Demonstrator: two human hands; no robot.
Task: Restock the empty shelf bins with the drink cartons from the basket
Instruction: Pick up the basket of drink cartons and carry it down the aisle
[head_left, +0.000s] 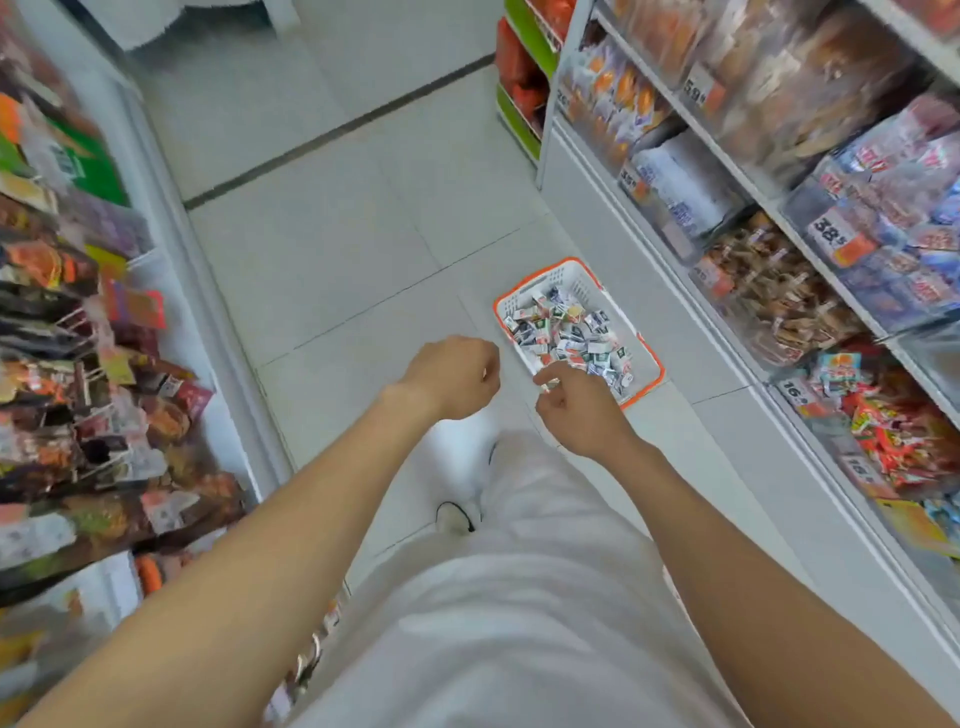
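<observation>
Now, left hand (452, 376): loose, empty.
Right hand (576, 410): curled, hold unclear.
Risk: hasty grab spilling printed cartons (566, 332) from orange-rimmed white basket (530, 291).

The tiled floor (337, 249) runs as an open aisle between the packed snack rack (78, 312) on the left and the shelf unit (769, 208) on the right, whose bins jut out over its white base. The basket (563, 278) sits on the floor close to that base, open at the top, with its far end bare and its near half heaped with cartons (566, 332). From above and from the aisle side the way in is free. The right hand (579, 410) overlaps the basket's near corner in view; the left hand (452, 376) hangs beside it over bare floor. A white shoe (457, 514) stands just short of the basket.
</observation>
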